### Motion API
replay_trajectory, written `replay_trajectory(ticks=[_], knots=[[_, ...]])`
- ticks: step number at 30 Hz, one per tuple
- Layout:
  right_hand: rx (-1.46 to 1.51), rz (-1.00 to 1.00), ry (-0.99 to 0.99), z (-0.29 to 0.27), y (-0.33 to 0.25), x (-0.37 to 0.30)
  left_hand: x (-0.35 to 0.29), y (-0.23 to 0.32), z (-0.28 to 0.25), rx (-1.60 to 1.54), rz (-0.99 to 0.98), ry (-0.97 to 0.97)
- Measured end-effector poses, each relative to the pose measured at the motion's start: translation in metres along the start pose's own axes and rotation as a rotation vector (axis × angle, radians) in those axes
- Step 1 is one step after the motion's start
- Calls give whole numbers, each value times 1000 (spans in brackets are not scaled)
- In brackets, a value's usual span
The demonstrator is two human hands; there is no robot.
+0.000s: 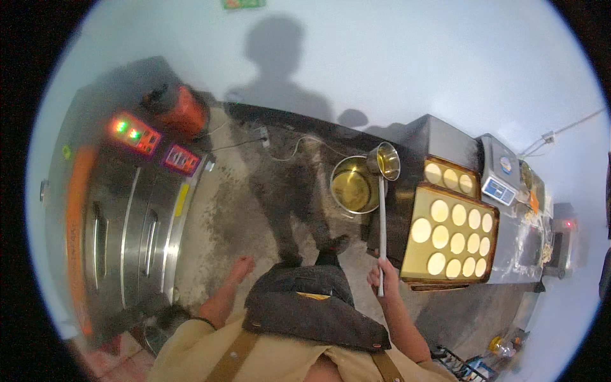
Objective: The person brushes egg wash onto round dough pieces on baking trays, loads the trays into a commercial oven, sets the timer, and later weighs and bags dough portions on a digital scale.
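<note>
My right hand is closed around the long handle of a metal ladle. The ladle's round bowl is up at the far end, over the right rim of a metal pot that holds yellowish liquid. To the right of the handle lies a baking tray with several rows of pale round dough discs. My left hand hangs over the floor at the left, apart from everything, its fingers loosely curled with nothing visible in them.
A steel oven with lit control panels stands at the left, with an orange-red object behind it. Another tray of discs lies beyond the near one. A digital scale sits at the right. A cable runs along the back.
</note>
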State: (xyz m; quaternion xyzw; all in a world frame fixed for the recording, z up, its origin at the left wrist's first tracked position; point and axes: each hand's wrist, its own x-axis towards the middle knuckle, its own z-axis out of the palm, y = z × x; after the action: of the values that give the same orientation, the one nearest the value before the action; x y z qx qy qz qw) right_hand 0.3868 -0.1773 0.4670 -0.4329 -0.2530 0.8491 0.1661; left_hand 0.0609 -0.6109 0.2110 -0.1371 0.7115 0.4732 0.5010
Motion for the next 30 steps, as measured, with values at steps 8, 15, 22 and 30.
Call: replay_trajectory(ticks=[8,15,22,30], knots=[[-158,333,231,-7,72,217,-71,-45,-135,-283,-5,355],[77,386,282,-19,78,393,-139,-24,-199,-287,-21,700],[431,740,512,-26,90,469,-175,10,-233,-252,137,1007],[-75,912,253,20,93,476,-215,66,-360,-80,278,1323]])
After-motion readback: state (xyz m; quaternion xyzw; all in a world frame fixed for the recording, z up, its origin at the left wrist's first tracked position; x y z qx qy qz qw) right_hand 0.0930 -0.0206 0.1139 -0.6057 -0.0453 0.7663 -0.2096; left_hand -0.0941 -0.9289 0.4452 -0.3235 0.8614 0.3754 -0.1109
